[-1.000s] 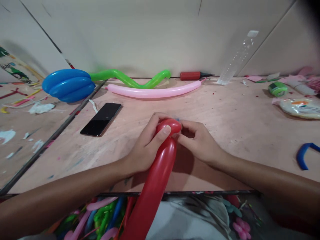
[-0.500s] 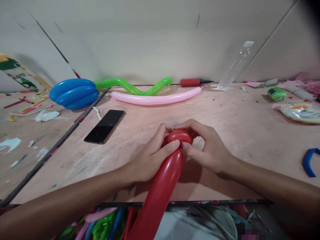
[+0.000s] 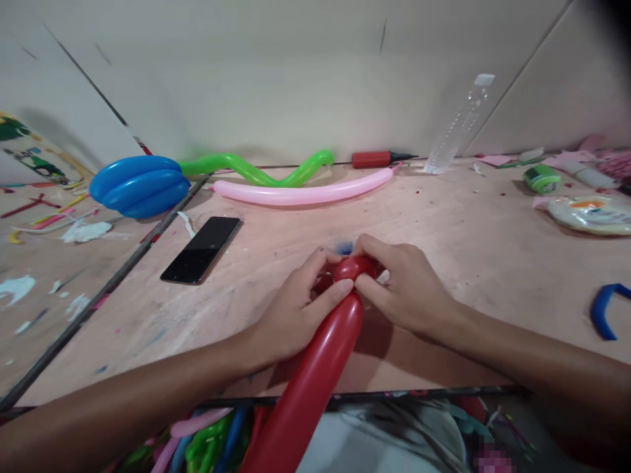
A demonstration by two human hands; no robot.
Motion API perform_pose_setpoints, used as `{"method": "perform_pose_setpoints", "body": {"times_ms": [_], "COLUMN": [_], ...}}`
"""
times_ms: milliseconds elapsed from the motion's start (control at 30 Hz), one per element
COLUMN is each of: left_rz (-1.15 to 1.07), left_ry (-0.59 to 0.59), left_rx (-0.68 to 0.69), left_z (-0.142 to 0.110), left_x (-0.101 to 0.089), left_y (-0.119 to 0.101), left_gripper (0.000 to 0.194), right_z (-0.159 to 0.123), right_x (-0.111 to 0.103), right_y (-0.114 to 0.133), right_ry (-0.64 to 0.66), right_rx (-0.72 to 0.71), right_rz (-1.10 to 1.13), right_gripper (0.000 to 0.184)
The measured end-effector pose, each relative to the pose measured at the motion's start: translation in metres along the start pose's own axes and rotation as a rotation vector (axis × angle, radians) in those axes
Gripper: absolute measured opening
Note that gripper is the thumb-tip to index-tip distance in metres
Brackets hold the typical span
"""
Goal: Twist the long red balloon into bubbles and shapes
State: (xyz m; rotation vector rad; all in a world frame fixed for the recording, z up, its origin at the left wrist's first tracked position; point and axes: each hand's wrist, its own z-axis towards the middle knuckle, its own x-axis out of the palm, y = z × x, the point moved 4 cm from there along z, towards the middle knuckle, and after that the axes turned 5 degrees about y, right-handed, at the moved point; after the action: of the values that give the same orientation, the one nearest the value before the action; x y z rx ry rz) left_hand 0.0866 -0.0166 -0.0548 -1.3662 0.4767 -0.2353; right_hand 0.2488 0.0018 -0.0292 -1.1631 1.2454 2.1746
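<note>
A long red balloon (image 3: 320, 374) runs from the lower edge of the view up to both hands, where it narrows into a small rounded bubble. My left hand (image 3: 296, 309) is closed on the balloon, its thumb lying across the narrow part and its fingers curled behind the bubble. From the other side my right hand (image 3: 407, 282) pinches the bubble between thumb and fingers. The fingertips behind the bubble are partly hidden.
Behind the hands lie a pink balloon (image 3: 305, 194), a green balloon (image 3: 276, 177) joined to blue bubbles (image 3: 140, 186), and a red pump (image 3: 372, 159). A phone (image 3: 202, 249) is at left. A clear bottle (image 3: 458, 125) leans against the wall.
My right hand's fingers have drawn in closer around the red bubble, and the gap inside the grip has shrunk. The view has shifted slightly.
</note>
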Motion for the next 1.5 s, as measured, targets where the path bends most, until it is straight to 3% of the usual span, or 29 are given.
{"method": "perform_pose_setpoints", "body": {"times_ms": [167, 300, 433, 667, 800, 967, 1067, 1367, 1500], "left_rz": [-0.088, -0.233, -0.317, -0.324, -0.289, -0.332, -0.339, -0.307, -0.312], "left_ry": [-0.101, -0.118, -0.066, 0.137, 0.193, 0.215, 0.201, 0.185, 0.233], "left_rx": [-0.047, -0.155, -0.136, -0.115, -0.141, -0.214, -0.204, -0.251, -0.300], "left_z": [0.005, 0.009, 0.012, 0.010, 0.007, 0.004, 0.004, 0.006, 0.005], "left_x": [-0.006, -0.013, -0.017, -0.007, -0.002, 0.000, -0.001, -0.002, 0.000], "left_y": [0.002, 0.011, 0.015, 0.010, 0.009, 0.010, 0.008, 0.009, 0.010], "left_gripper": [0.020, 0.015, 0.016, 0.021, 0.027, 0.036, 0.035, 0.027, 0.021], "right_z": [-0.001, -0.002, 0.000, 0.001, -0.002, -0.004, -0.005, -0.004, -0.004], "right_x": [0.002, 0.002, -0.001, -0.004, 0.000, 0.003, 0.004, 0.005, 0.005], "right_y": [-0.002, -0.005, -0.008, -0.004, 0.002, 0.002, 0.002, 0.005, 0.006], "right_ry": [0.040, 0.167, 0.278, 0.336, 0.382, 0.309, 0.288, 0.305, 0.321], "right_rx": [-0.012, -0.155, -0.294, -0.312, -0.313, -0.324, -0.333, -0.261, -0.311], "right_rz": [0.045, 0.144, 0.117, 0.113, 0.031, -0.024, 0.037, 0.065, 0.062], "right_gripper": [0.016, 0.048, 0.059, 0.061, 0.055, 0.040, 0.023, 0.018, 0.006]}}
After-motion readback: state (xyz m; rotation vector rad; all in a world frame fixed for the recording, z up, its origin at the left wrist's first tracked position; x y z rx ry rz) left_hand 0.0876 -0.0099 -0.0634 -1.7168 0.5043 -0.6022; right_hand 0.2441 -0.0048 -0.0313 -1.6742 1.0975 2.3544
